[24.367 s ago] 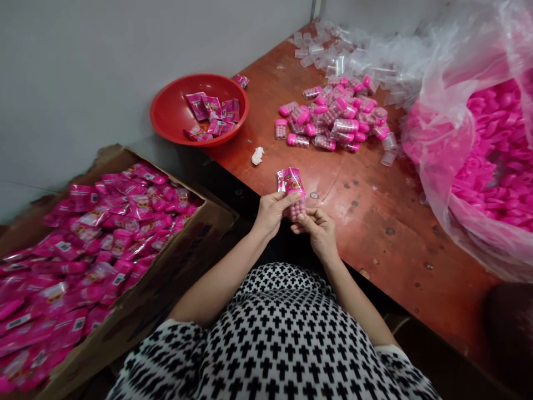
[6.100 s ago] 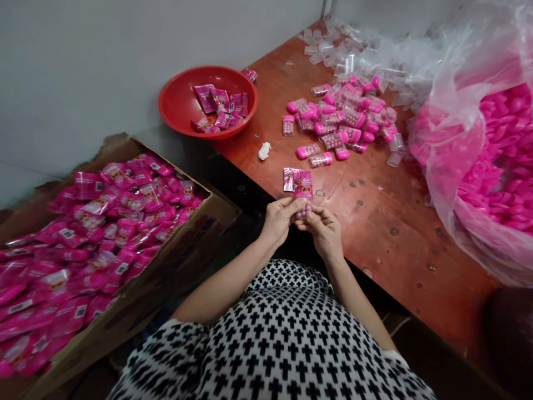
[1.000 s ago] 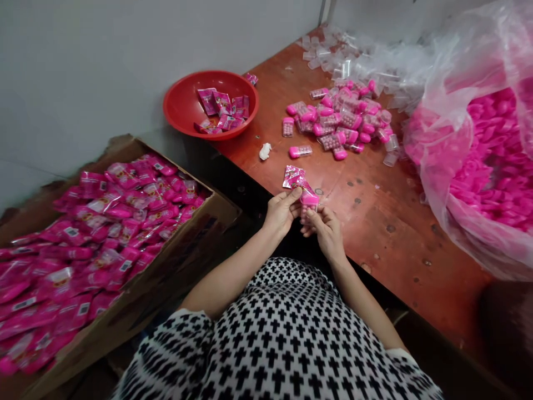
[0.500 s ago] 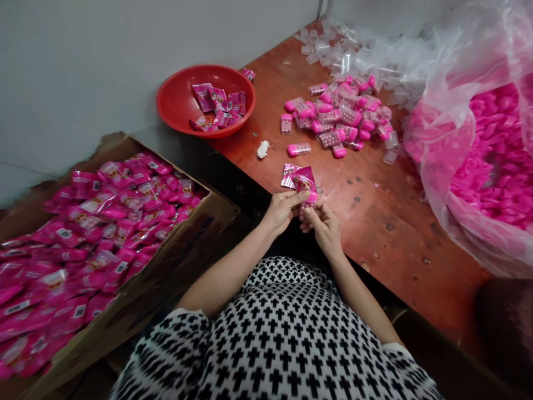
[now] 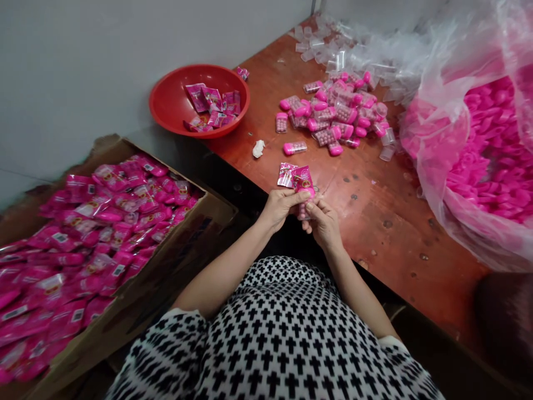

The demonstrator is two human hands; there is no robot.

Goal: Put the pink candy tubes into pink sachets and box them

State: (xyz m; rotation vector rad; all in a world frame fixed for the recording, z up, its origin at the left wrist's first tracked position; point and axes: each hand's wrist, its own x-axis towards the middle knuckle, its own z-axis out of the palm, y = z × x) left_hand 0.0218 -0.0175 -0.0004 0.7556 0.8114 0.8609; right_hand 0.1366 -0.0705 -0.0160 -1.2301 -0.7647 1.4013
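At the table's near edge, my left hand (image 5: 282, 206) pinches a pink printed packet (image 5: 303, 176) whose upper end points away from me. My right hand (image 5: 325, 221) has its fingers closed on a clear candy bottle (image 5: 303, 210) full of small pink balls, at the packet's lower end. The bottle's pink cap shows at the packet's mouth; how far it sits inside I cannot tell. Just beyond my left fingers lies another pink packet (image 5: 286, 174) on the table. A single filled bottle (image 5: 295, 148) lies on its side farther off.
Filled pink-capped bottles (image 5: 335, 114) are heaped on the table (image 5: 375, 244). Behind are clear empty bottles (image 5: 353, 61); at right, a plastic bag of pink caps (image 5: 495, 161). A red bowl (image 5: 166, 105) holds packets. Left below, a cardboard box (image 5: 175, 250) is full of packed bottles. A white lump (image 5: 259, 148) lies nearby.
The packet's top end has tipped and narrowed in view, while both hands stay close together on packet and bottle. The whole view has shifted slightly.
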